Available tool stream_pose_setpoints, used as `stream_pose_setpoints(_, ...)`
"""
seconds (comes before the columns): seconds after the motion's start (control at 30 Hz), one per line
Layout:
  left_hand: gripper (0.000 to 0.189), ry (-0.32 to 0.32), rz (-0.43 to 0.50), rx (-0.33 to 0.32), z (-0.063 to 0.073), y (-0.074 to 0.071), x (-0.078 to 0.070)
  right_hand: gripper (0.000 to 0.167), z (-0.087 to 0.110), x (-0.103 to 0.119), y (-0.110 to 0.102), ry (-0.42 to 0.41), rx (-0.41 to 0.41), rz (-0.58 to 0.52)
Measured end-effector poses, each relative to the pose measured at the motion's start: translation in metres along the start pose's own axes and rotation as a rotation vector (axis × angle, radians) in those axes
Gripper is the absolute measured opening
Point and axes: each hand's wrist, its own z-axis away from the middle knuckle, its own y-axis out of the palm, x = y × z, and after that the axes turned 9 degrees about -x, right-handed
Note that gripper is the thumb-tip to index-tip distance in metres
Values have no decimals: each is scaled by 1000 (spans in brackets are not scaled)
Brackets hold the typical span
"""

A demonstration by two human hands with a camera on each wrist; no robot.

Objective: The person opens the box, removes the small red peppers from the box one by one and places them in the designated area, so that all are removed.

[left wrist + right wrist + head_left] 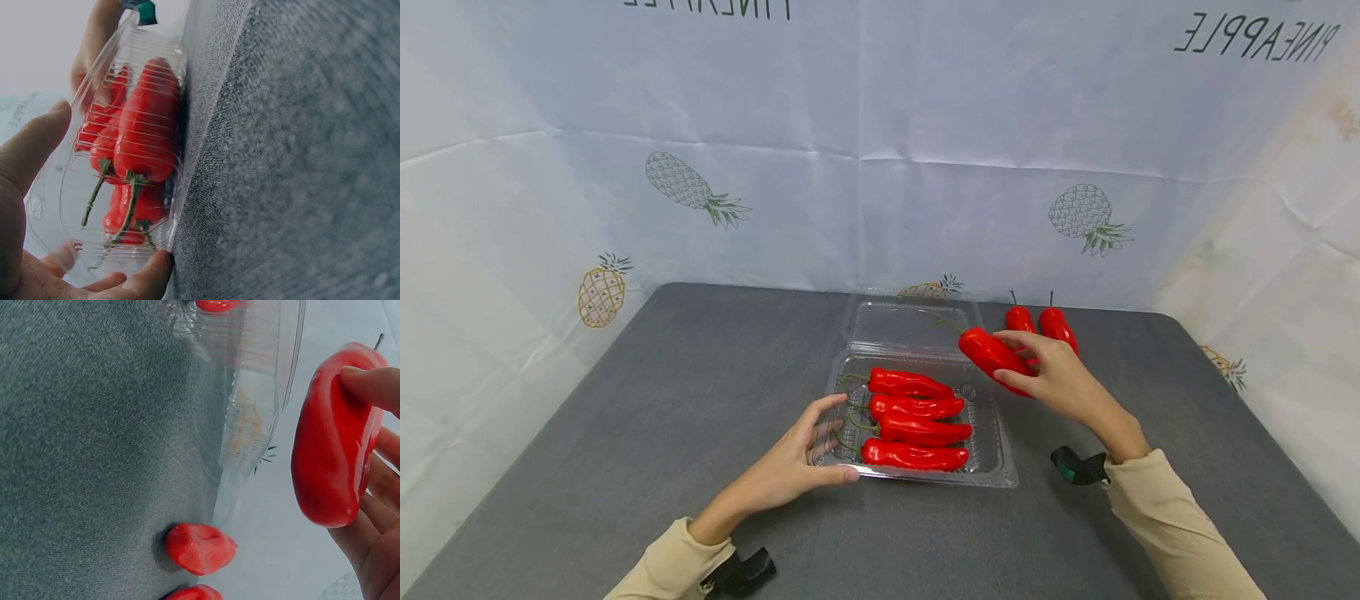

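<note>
Several red chili peppers (921,431) lie side by side in a clear plastic container (1006,477), stems to the left. My left hand (786,462) holds the container at its front left corner, thumb at the front rim and fingers along the left end. The left wrist view shows those peppers (147,125) through the clear wall. Above the container's back right side, my right hand (1063,375) grips another red chili pepper (981,350), its stem pointing left. In the right wrist view, the thumb and fingers pinch this pepper (328,450) from both sides.
The container's clear lid (910,321) lies folded back behind it. Two loose red peppers, one on the left (1018,318) and one on the right (1057,327), lie at the back right of the grey table (737,358). A white pineapple-print cloth (865,217) hangs behind.
</note>
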Motion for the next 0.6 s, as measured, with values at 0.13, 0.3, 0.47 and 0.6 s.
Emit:
stream_pose_setpoints(0.13, 90, -5, 1, -3, 0, 0, 0, 52, 1, -3, -1, 13, -12, 1)
stream_pose_setpoints(0.3, 89, -4, 6, -3, 0, 0, 1, 53, 2, -5, -3, 21, -30, 5)
stream_pose_setpoints(0.47, 91, -17, 1, -7, 1, 0, 0, 55, 2, -11, -6, 46, -36, 5)
stream_pose_setpoints(0.6, 91, -20, 0, -8, 1, 0, 0, 56, 3, -15, -9, 55, -48, 11)
